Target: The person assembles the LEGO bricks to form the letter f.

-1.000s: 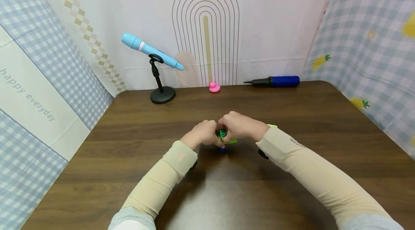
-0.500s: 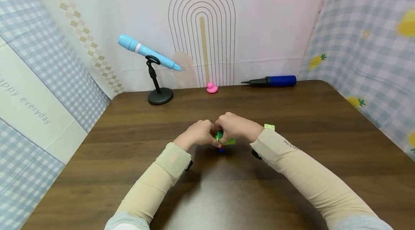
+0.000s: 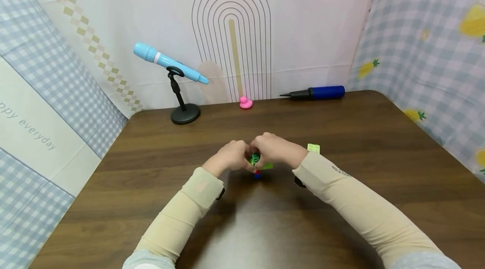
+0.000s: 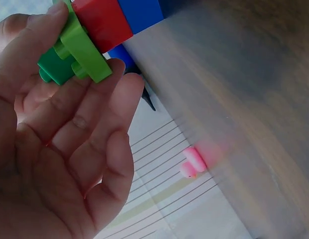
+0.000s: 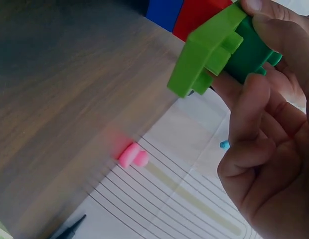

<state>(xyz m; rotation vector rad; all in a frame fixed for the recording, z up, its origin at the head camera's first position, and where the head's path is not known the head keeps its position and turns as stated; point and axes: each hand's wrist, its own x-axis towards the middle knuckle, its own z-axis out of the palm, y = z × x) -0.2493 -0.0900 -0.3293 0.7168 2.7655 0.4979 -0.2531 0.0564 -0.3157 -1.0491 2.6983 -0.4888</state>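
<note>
Both hands meet around a small stack of toy building blocks over the table's middle. A blue block (image 4: 142, 15) is lowest, with a red block (image 4: 102, 25) on it. Above lies a wider light green block (image 5: 207, 47), and a dark green block (image 5: 246, 55) sits on its studs. My left hand (image 3: 232, 155) pinches the stack at the light green block, thumb on one side and fingertips at its end. The right hand (image 3: 275, 149) pinches the dark green block between thumb and fingers. Fingers partly hide the blocks in the head view.
Another light green block (image 3: 313, 147) lies beyond the right wrist. Along the table's back stand a blue microphone (image 3: 170, 62) on a black stand (image 3: 185, 114), a pink duck (image 3: 246, 102) and a blue hand pump (image 3: 326, 92). Patterned cloth hangs behind and at both sides.
The head view has shifted slightly. The right forearm has moved a little left, uncovering more of the loose light green block. The red block now shows below the hands, which still hold the stack.
</note>
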